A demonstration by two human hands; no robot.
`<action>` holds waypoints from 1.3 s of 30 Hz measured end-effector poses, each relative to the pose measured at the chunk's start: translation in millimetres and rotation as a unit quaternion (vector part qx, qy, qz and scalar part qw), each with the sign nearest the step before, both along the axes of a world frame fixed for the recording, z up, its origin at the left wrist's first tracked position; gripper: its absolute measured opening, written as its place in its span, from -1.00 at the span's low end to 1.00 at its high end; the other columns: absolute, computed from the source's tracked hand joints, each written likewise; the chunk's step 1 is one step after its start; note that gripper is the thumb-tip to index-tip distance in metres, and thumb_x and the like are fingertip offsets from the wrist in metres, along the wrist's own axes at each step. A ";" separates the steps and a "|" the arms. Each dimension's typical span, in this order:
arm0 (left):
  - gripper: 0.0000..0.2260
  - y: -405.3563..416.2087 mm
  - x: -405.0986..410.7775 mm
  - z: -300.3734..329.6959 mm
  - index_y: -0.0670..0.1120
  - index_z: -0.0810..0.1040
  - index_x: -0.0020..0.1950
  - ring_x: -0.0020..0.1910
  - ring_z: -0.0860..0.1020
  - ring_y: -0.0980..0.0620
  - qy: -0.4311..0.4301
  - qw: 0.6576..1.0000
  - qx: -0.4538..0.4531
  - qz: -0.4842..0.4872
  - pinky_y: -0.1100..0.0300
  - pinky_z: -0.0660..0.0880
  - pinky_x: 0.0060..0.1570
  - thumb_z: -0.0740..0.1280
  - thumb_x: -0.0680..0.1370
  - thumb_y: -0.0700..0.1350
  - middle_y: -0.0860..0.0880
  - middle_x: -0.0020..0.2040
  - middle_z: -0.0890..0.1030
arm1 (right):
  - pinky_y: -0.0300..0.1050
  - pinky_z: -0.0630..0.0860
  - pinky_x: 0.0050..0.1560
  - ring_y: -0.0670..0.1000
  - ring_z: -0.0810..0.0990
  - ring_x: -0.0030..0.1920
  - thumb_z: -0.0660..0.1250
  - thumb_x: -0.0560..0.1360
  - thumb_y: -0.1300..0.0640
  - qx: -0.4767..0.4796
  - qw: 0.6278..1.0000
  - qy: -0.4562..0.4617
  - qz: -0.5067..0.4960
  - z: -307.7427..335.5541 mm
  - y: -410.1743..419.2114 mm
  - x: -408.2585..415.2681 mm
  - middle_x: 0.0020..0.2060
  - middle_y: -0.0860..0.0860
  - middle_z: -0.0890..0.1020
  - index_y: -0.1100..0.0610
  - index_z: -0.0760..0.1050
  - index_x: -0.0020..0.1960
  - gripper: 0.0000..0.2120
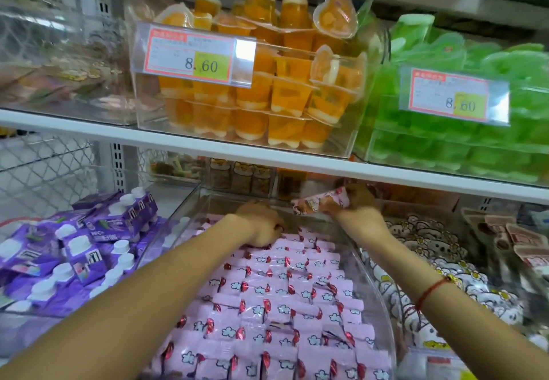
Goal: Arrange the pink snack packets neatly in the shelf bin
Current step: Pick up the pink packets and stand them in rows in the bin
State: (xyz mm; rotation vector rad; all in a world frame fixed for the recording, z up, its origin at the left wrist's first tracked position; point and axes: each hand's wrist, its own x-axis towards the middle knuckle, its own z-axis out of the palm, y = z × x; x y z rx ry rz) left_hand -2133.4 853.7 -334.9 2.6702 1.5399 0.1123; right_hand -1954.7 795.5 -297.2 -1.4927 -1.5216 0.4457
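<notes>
A clear plastic shelf bin (pixel 383 299) on the lower shelf is filled with several rows of pink snack packets (pixel 276 305) standing on edge. My left hand (pixel 261 225) reaches to the far end of the rows, its fingers curled down among the back packets; what they hold is hidden. My right hand (pixel 356 204) is raised above the bin's back right and grips a small stack of pink packets (pixel 322 201) held sideways under the upper shelf.
Purple cartons with white caps (pixel 80 249) fill the bin to the left. White cartoon packets (pixel 430 249) fill the bin to the right. The white shelf edge (pixel 267 154) hangs low over the hands, carrying bins of orange jelly cups (pixel 267 91) and green cups (pixel 463 130).
</notes>
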 end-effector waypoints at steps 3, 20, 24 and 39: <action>-0.72 -4.1 -8.4 0.5 0.13 0.50 0.26 -0.02 0.51 0.00 -0.025 0.999 0.019 0.000 0.20 0.38 -0.09 0.10 0.62 0.00 0.02 0.11 0.57 | -0.48 0.35 -0.53 -0.21 0.48 -0.45 0.37 0.49 0.22 0.009 0.994 -0.096 0.052 -1.9 12.4 -5.1 -0.12 0.08 0.56 0.19 0.45 0.16 -0.74; -0.70 9.9 -17.3 -5.2 0.08 0.51 0.28 -0.16 0.49 0.09 -0.133 0.990 -0.009 0.055 0.31 0.38 -0.24 0.17 0.61 -0.16 0.04 0.22 0.56 | -0.21 0.43 -0.26 0.04 0.51 -0.18 0.12 0.58 0.27 -0.184 0.882 -0.403 0.160 -14.9 30.3 -30.7 -0.03 0.12 0.59 0.17 0.46 0.25 -0.72; -0.77 13.8 -14.6 -3.9 0.08 0.57 0.23 0.06 0.54 0.05 -0.125 0.991 0.000 0.043 0.25 0.42 0.00 0.26 0.59 -0.06 0.08 0.22 0.58 | -0.02 0.46 0.21 0.06 0.51 0.22 0.15 0.58 0.14 -0.056 0.899 -0.405 0.158 -5.7 -28.2 -17.5 0.25 0.04 0.54 0.02 0.43 0.31 -0.68; -0.83 8.5 8.7 -9.1 0.07 0.60 0.13 0.00 0.56 0.00 -0.005 0.989 0.097 0.108 0.19 0.45 -0.15 0.27 0.58 -0.01 0.02 0.09 0.63 | -0.16 0.29 0.15 -0.03 0.50 0.14 0.09 0.58 -0.12 0.063 0.877 -0.465 0.102 -47.0 -98.2 -0.4 0.14 -0.15 0.58 -0.16 0.36 0.35 -0.65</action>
